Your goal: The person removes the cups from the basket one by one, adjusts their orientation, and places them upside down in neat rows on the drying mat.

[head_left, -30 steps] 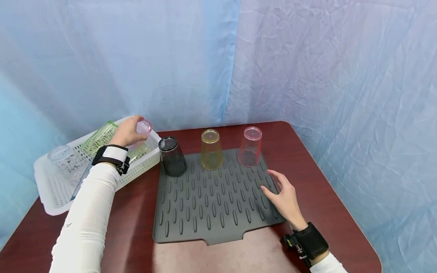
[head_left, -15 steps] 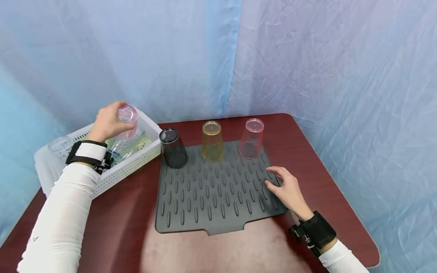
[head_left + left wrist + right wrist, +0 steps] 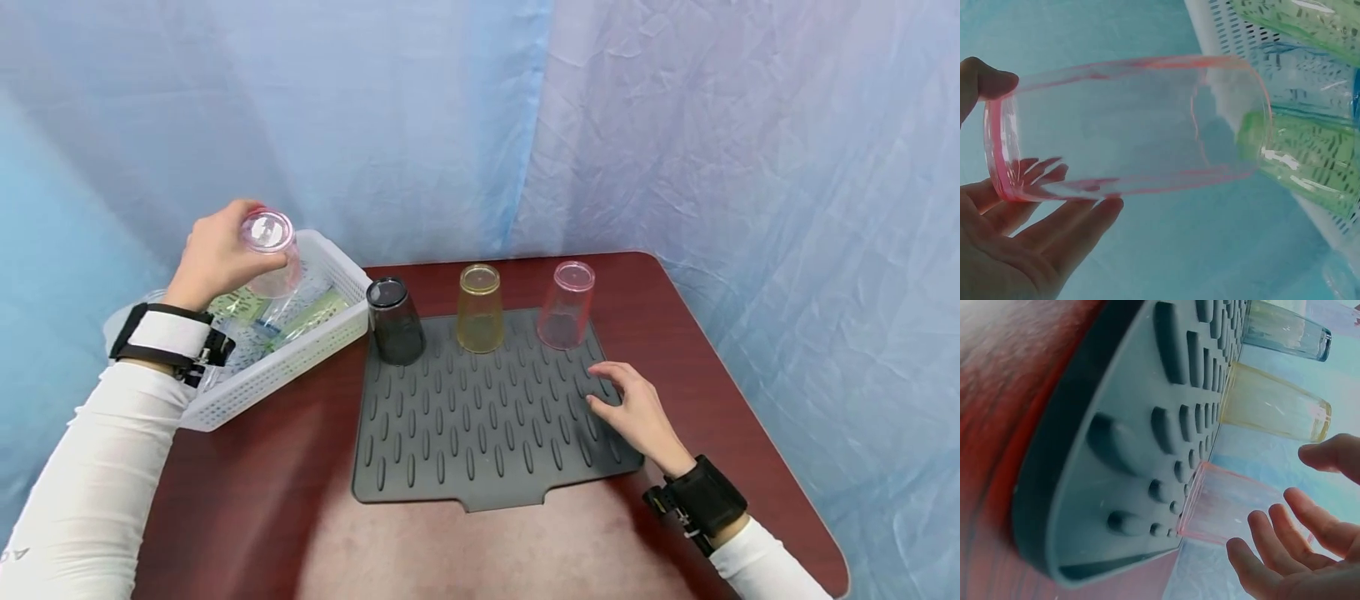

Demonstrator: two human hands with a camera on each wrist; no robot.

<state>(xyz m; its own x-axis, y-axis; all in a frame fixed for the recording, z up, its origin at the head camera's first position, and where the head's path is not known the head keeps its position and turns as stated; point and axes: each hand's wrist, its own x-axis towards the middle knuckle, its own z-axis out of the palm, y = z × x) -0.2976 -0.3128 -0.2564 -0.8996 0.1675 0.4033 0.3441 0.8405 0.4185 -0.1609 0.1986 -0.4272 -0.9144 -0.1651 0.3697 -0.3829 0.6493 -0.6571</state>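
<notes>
My left hand (image 3: 213, 258) grips a pink clear glass (image 3: 272, 271) near its base, thumb on one side and fingers on the other. Its base faces up, above the white basket (image 3: 281, 375). In the left wrist view the pink glass (image 3: 1129, 131) has nothing inside, and its mouth points towards the basket. My right hand (image 3: 637, 417) hovers over the right edge of the grey ridged mat (image 3: 480, 450), fingers apart and bent slightly, holding nothing. Nearest to it on the mat is another pink glass (image 3: 566, 308), upside down.
Upside down along the mat's far edge also stand a yellow glass (image 3: 480, 312) and a dark grey glass (image 3: 396, 325). Green patterned glasses (image 3: 1316, 162) and a blue-tinted glass (image 3: 1310, 81) lie in the basket. A blue curtain (image 3: 390, 125) hangs behind the brown table (image 3: 240, 500).
My left hand has moved left and lifted the pink glass higher over the basket, turning its base up towards the head camera. The right hand has barely moved.
</notes>
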